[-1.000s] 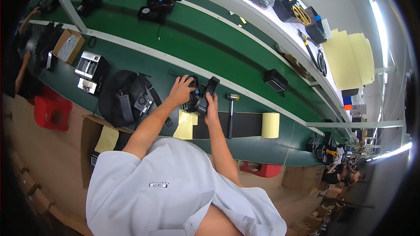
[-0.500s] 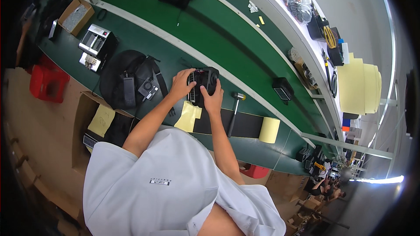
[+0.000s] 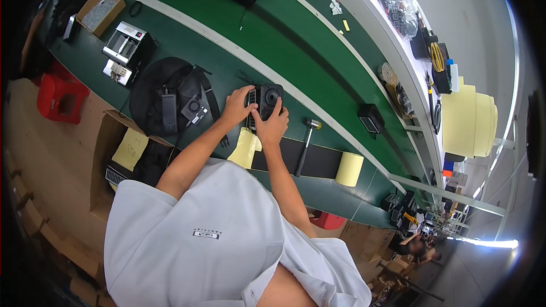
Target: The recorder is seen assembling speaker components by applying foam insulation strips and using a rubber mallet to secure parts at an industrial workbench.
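The black boxy device (image 3: 266,92) was held between both hands, its ribbed left side covered by the fingers of the left hand (image 3: 236,108) and its near right side grasped by the right hand (image 3: 273,127). By its look, it was judged stiff, fairly light and slightly slick, best gripped by the sides, clear of the round fitting (image 3: 273,95). Yellow paper (image 3: 243,149) was spread just below the hands; a hammer (image 3: 307,146) was laid to their right.

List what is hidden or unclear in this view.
Head view: underside of the black device, facing away; left hand and right hand cover parts of it.
Head view: some contents of the cardboard box, covered by the yellow sheet and grey shirt.
Head view: what the distant people are doing, too small and blurred.
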Tool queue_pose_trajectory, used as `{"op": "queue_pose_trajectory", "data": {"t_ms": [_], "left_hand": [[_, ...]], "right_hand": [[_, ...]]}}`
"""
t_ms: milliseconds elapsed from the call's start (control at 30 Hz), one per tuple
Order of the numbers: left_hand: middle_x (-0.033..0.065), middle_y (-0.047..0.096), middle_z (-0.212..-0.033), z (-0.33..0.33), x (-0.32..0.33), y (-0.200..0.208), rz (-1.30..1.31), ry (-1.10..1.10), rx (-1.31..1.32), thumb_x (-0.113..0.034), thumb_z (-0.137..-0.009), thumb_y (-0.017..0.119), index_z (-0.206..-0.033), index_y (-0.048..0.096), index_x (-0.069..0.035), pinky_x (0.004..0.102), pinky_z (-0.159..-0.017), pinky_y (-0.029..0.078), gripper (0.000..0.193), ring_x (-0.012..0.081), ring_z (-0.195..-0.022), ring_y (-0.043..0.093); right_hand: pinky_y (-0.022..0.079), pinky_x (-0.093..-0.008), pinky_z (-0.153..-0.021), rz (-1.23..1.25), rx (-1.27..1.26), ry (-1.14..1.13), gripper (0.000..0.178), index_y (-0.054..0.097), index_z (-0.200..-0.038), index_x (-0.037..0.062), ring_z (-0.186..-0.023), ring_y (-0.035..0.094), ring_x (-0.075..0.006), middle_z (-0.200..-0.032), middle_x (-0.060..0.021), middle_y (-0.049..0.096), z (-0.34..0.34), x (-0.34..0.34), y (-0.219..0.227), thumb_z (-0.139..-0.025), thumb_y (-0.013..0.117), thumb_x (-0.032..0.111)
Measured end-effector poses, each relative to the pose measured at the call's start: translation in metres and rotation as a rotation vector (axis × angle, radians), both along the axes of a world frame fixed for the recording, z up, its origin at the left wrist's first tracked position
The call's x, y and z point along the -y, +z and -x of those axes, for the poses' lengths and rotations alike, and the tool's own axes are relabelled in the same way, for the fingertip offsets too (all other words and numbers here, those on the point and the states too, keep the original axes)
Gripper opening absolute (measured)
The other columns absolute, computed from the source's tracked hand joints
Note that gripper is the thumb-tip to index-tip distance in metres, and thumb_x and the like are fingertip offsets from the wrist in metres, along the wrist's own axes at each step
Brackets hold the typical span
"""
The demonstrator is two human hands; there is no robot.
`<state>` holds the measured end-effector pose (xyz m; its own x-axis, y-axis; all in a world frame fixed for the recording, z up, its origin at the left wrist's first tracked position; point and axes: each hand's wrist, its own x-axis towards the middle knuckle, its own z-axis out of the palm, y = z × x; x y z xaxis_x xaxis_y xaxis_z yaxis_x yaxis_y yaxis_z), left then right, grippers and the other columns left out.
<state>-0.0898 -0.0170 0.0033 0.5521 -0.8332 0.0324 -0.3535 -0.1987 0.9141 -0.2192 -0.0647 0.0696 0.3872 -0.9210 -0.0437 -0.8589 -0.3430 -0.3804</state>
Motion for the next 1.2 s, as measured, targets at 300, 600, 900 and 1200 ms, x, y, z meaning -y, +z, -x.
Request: {"op": "queue_pose_trajectory", "data": {"t_ms": [300,600,900,1200], "left_hand": [[0.0105,0.061,-0.126,-0.006,0.004,0.004,-0.06,-0.024,0.016,-0.022,-0.071,0.082,-0.13,0.054,-0.012,0.0468,-0.099,0.04,0.066,0.0338,-0.122,0.053],[0.0123,0.062,-0.124,-0.008,0.003,0.0,0.003,-0.003,-0.096,-0.016,-0.069,0.083,-0.127,0.055,-0.01,0.0462,-0.099,0.042,0.065,0.0349,-0.116,0.055],[0.0122,0.064,-0.122,-0.006,0.005,0.0,0.053,0.01,-0.048,-0.016,-0.067,0.084,-0.124,0.057,-0.007,0.0438,-0.099,0.043,0.064,0.0351,-0.115,0.055],[0.011,0.061,-0.122,-0.017,0.006,0.008,0.143,0.124,-0.011,-0.007,-0.069,0.078,-0.126,0.059,-0.007,0.0428,-0.101,0.042,0.06,0.0341,-0.118,0.052]], "right_hand": [[0.041,-0.0552,-0.097,0.041,-0.057,0.002,0.1,0.031,-0.152,0.0082,-0.115,0.049,-0.0487,-0.136,-0.0328,0.041,-0.004,-0.003,0.004,-0.076,0.077,0.055],[0.041,-0.0554,-0.095,0.002,-0.118,0.018,0.101,0.03,-0.152,0.0081,-0.117,0.048,-0.047,-0.14,-0.0328,0.037,-0.007,-0.003,0.013,-0.075,0.078,0.053],[0.04,-0.0551,-0.096,0.044,-0.118,0.029,0.105,0.029,-0.152,0.0084,-0.118,0.047,-0.0469,-0.139,-0.0332,0.038,-0.007,-0.001,0.01,-0.073,0.08,0.054],[0.043,-0.0555,-0.094,0.025,-0.2,0.048,0.108,0.03,-0.152,0.0098,-0.116,0.05,-0.0475,-0.138,-0.0324,0.04,-0.009,0.002,0.011,-0.069,0.081,0.056]]}}
